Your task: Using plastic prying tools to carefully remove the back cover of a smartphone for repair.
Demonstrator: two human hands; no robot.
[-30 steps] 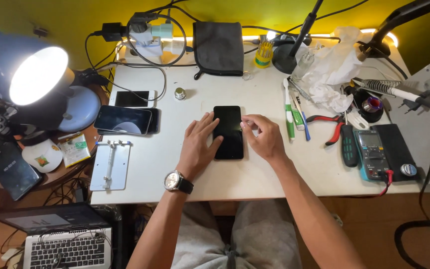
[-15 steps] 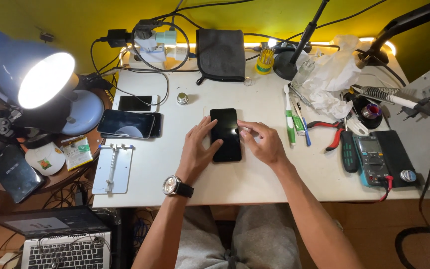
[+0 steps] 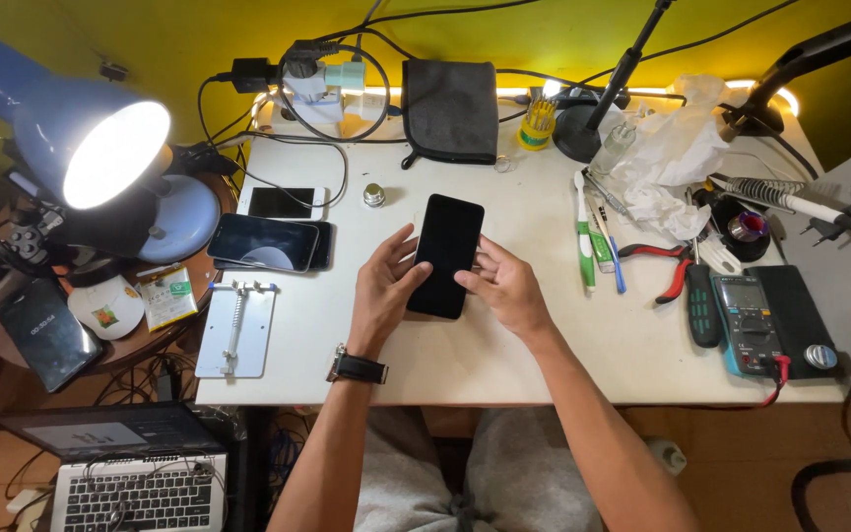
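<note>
Black phone [image 3: 445,254] between left hand [image 3: 384,292], right hand [image 3: 506,290].

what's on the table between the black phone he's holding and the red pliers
In the head view, between the phone and the pliers lie the right hand, bare table, then several green, white and blue pen-like tools.

Lit blue desk lamp [image 3: 100,148] at far left. Two dark phones [image 3: 268,241] stacked beside it on the white tabletop [image 3: 504,345], metal holder plate [image 3: 236,330] below them. Grey pouch [image 3: 450,108] at the back. Red-handled pliers [image 3: 667,266] and multimeter [image 3: 755,320] at right. Open laptop [image 3: 120,473] lower left.
</note>
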